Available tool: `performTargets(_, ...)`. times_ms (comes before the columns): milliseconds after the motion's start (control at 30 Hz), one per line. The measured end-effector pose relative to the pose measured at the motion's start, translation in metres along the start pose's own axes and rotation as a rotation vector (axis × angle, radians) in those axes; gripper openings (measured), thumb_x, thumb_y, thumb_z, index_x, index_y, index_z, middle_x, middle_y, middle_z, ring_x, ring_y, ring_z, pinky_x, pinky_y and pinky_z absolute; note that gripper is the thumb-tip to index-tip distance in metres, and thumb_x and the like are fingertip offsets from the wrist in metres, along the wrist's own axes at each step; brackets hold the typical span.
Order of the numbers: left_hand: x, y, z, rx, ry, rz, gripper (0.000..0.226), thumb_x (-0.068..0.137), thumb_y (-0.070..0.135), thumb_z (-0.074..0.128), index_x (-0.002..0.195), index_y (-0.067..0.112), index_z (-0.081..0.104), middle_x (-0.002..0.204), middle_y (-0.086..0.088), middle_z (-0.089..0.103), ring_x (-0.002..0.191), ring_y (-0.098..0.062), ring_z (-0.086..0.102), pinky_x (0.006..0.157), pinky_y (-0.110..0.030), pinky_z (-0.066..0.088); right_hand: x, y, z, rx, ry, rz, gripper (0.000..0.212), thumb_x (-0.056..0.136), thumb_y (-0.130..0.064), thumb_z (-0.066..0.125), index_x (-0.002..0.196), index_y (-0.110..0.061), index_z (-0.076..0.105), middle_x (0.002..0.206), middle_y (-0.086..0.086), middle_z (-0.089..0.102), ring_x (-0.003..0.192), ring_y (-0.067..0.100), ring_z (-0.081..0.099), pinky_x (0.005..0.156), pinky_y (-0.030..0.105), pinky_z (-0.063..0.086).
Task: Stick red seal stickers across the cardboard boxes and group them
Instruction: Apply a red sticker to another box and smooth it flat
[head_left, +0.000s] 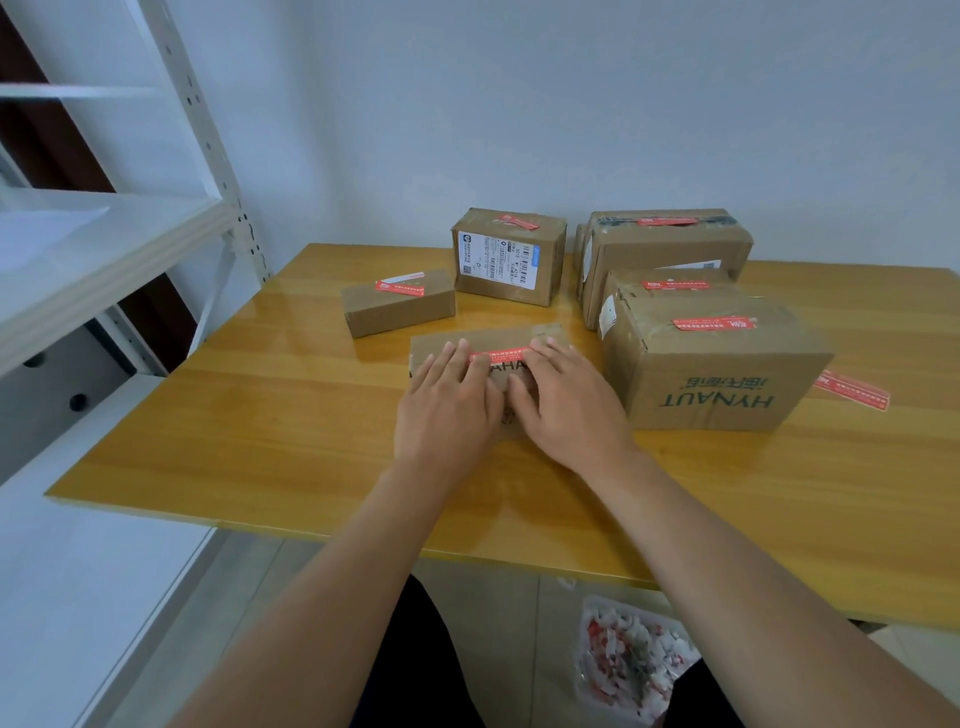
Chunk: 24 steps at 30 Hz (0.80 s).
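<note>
The flat cardboard box (488, 345) lies near the middle of the wooden table (260, 415), directly under both hands. A red seal sticker (500, 356) runs across its top face as a narrow printed strip. The left hand (449, 405) lies palm-down and open on the near left part of the box, fingers spread, fingertips touching the left end of the sticker. The right hand (563, 402) lies palm-down and open on the near right part, fingertips at the right end of the sticker. Neither hand grips anything; both press flat.

All positions below are relative to the flat cardboard box.

- Beyond and to the left: a small oblong carton (397, 304), plain brown corrugated board, with a red sticker on top.
- Directly beyond: an upright carton (511, 257) bearing a white shipping label with barcodes and a red sticker on top.
- Beyond and to the right: a large taped carton (670, 244) with a red sticker on its top, touching a lower carton in front of it.
- Just to the right: the HYNAUT carton (719, 364), green lettering on its near face, red sticker on top.
- Farther right, past the HYNAUT carton: a loose red sticker (852, 389) lying flat on the table.

The table surface is glossy, yellow-brown, with visible wood grain.
</note>
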<state>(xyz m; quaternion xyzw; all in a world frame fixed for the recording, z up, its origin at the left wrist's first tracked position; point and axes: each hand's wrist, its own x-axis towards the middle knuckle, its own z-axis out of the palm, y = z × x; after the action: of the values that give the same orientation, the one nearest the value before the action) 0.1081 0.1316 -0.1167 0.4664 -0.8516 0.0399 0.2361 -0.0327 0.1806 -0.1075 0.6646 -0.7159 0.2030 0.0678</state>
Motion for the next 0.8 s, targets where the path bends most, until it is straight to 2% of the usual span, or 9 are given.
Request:
performTargets(67,0.0001,0.0012,-0.0004,0.001,-0.021,0.005,0.063,0.097,0.037,0.011,0.135,0.013,0.055,0.147,-0.014,0.048,0.141,-0.026,0.039,0.118,-0.038,0.022,-0.0003,0.0015,0.0024,-0.022,-0.002,-0.030,0.057,0.102,-0.045,0.027,0.146,-0.012,0.044,0.151,0.007,0.043,0.141,0.023,0.037,0.115,0.040,0.030)
performTargets(167,-0.0013,0.0016,0.0004,0.020,-0.018,0.006,0.062,0.097,0.038,0.012,0.141,0.015,0.049,0.150,-0.011,0.044,0.143,-0.024,0.035,0.118,-0.037,0.018,0.0001,0.0042,0.0031,-0.065,-0.028,-0.070,0.059,0.102,-0.047,0.015,0.148,-0.021,0.041,0.154,-0.002,0.040,0.143,0.023,0.033,0.115,0.042,0.030)
performTargets(300,-0.0016,0.0014,0.0002,0.023,-0.053,-0.035,0.058,0.101,0.040,0.021,0.148,0.011,0.039,0.156,-0.010,0.035,0.147,-0.021,0.025,0.120,-0.036,0.009,0.0001,0.0043,0.0053,-0.063,-0.030,-0.050,0.068,0.099,-0.050,0.009,0.148,-0.016,0.040,0.154,0.002,0.039,0.145,0.020,0.030,0.118,0.039,0.024)
performTargets(367,-0.0016,0.0027,0.0015,0.045,-0.073,-0.066,0.058,0.102,0.042,0.020,0.151,0.013,0.032,0.159,-0.011,0.028,0.150,-0.023,0.017,0.121,-0.038,0.004,0.0000,0.0051,0.0069,-0.053,-0.028,-0.023,0.065,0.101,-0.049,0.014,0.149,-0.012,0.037,0.156,0.005,0.036,0.147,0.019,0.027,0.120,0.037,0.021)
performTargets(467,-0.0024,0.0047,0.0008,0.066,-0.100,-0.088,0.056,0.100,0.045,0.013,0.154,0.031,0.022,0.161,-0.011,0.022,0.150,-0.027,0.012,0.121,-0.046,0.003,0.0004,0.0049,0.0073,-0.038,-0.034,-0.007,0.057,0.104,-0.046,0.020,0.153,-0.017,0.030,0.159,0.007,0.028,0.148,0.022,0.022,0.120,0.039,0.020)
performTargets(567,-0.0011,0.0062,-0.0020,0.066,-0.147,-0.102,0.051,0.101,0.044,0.016,0.152,0.042,0.021,0.163,-0.009,0.018,0.151,-0.027,0.009,0.119,-0.055,0.004,0.0009,0.0044,0.0066,-0.032,-0.022,-0.017,0.050,0.104,-0.043,0.022,0.151,-0.026,0.034,0.158,0.005,0.030,0.146,0.023,0.024,0.116,0.042,0.026)
performTargets(667,-0.0005,0.0078,-0.0038,0.042,-0.160,-0.125,0.053,0.100,0.043,0.019,0.152,0.035,0.025,0.163,-0.007,0.017,0.151,-0.026,0.009,0.118,-0.057,0.011,0.0013,0.0045,0.0064,-0.028,-0.034,-0.012,0.050,0.105,-0.041,0.023,0.150,-0.022,0.036,0.157,0.003,0.032,0.146,0.020,0.022,0.117,0.038,0.023)
performTargets(800,-0.0010,0.0072,-0.0043,0.002,-0.141,-0.163,0.061,0.100,0.046,0.022,0.153,0.017,0.025,0.163,-0.006,0.019,0.151,-0.022,0.011,0.120,-0.050,0.015,0.0020,0.0045,0.0076,-0.005,-0.053,0.021,0.059,0.104,-0.046,0.022,0.152,-0.013,0.031,0.160,0.005,0.027,0.149,0.018,0.018,0.121,0.036,0.016)
